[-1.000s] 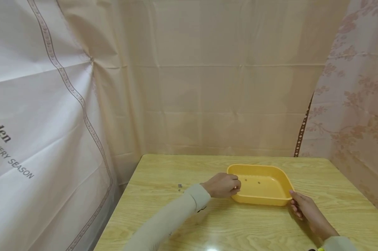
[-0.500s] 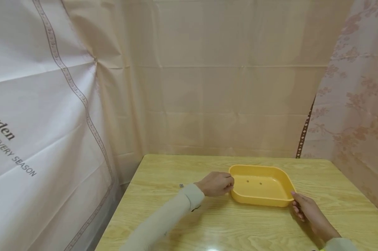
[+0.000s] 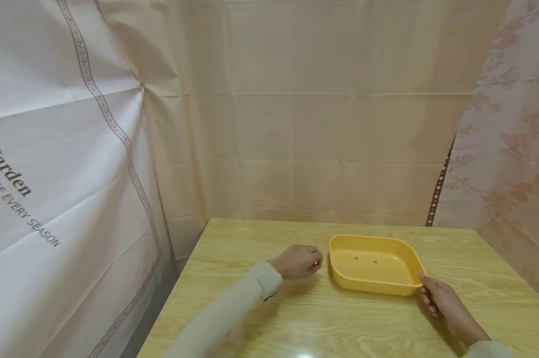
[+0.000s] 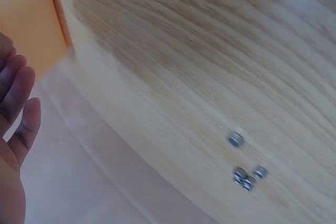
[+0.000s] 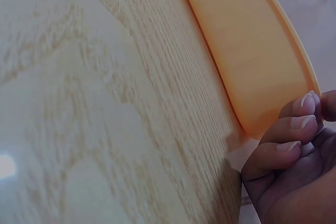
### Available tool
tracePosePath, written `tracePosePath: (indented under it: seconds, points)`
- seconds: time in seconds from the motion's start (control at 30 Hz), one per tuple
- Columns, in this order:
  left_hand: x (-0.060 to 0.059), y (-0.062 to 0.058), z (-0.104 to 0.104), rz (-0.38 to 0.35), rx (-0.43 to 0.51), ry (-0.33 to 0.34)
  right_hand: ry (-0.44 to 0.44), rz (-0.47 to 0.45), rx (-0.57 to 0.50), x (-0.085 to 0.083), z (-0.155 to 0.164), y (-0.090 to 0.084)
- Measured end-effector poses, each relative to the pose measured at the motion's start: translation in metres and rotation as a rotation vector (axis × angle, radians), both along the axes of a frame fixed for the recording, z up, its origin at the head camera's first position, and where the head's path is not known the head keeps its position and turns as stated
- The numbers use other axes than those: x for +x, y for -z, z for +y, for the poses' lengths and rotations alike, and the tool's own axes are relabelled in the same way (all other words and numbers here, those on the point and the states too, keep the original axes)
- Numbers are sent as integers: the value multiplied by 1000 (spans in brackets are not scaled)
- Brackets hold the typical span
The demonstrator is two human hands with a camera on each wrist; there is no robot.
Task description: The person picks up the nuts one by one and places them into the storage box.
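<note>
Since one second ago, the left hand [image 3: 298, 261] has come away from the left rim of the yellow tray [image 3: 376, 287] and now rests on the wooden table [image 3: 260, 238] just beside it, apart from the tray, with fingers loosely curled and holding nothing. The tray stands in the same place, on the far right part of the table, with two tiny dark things [image 3: 365, 259] on its floor; they are too small to identify. The right hand [image 3: 439, 297] is at the near right corner of the tray, and the right wrist view shows its fingers [image 5: 294, 124] curled against the outer wall with the thumb at the rim. In the left wrist view, four small metal nuts [image 4: 244, 166] lie on the table, well apart from the tray. Beige curtains [image 3: 323, 109] hang behind the table, and a white sheet with printed words [image 3: 50, 164] hangs to the left.
</note>
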State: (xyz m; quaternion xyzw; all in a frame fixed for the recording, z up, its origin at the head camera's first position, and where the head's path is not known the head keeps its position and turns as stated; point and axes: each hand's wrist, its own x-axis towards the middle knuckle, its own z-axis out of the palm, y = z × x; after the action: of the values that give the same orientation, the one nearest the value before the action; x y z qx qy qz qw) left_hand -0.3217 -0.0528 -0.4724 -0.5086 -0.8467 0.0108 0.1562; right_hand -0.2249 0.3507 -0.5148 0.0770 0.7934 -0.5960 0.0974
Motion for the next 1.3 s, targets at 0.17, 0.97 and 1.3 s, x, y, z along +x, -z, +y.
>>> tracePosePath:
  seconds: [0.17,0.97,1.3]
  points:
    - [1,1,-15,-21,-8,-30,-3,0,4,0,1,0]
    - [1,25,-114,-82,63,-157,14,-20,10,-1,2,2]
    - [9,33,-142,-120,78,-220,4,-8,1,-1,1,1]
